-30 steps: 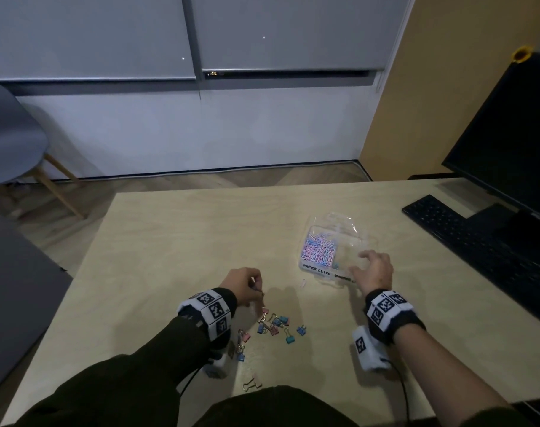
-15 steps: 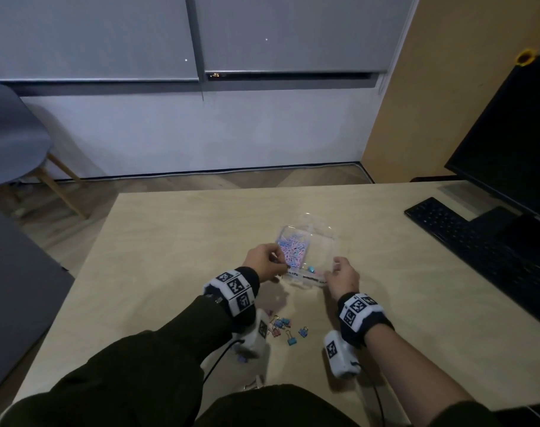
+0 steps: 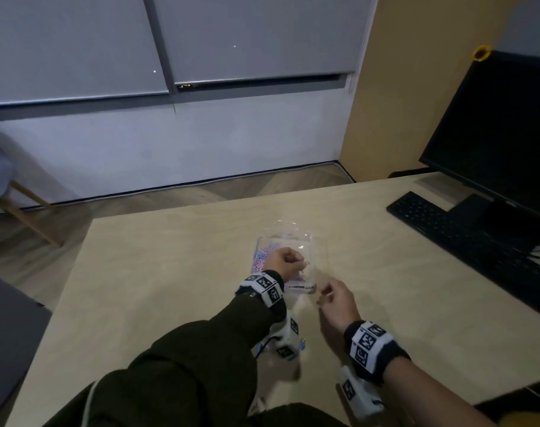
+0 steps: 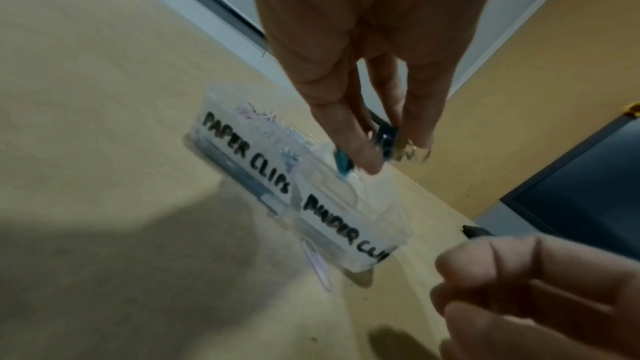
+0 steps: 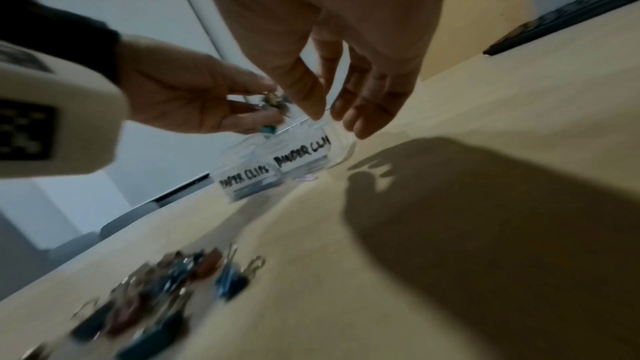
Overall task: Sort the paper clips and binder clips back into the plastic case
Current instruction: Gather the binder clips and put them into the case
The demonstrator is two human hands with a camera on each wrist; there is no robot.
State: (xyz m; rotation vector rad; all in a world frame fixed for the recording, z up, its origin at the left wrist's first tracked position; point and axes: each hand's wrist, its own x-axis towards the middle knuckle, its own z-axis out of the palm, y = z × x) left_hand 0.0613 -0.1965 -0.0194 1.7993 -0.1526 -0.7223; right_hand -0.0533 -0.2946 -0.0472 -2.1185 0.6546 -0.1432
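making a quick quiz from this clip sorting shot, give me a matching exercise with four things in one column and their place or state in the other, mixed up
Things:
1. left hand
2. right hand
3. loose binder clips
4. lone paper clip

Places or states:
A. heaped on the table, near the person
B. lying on the table just in front of the plastic case
C. pinching binder clips over the case section labelled for them
D. open, holding nothing, beside the case

Pairs: 1-C, 2-D, 3-A, 4-B
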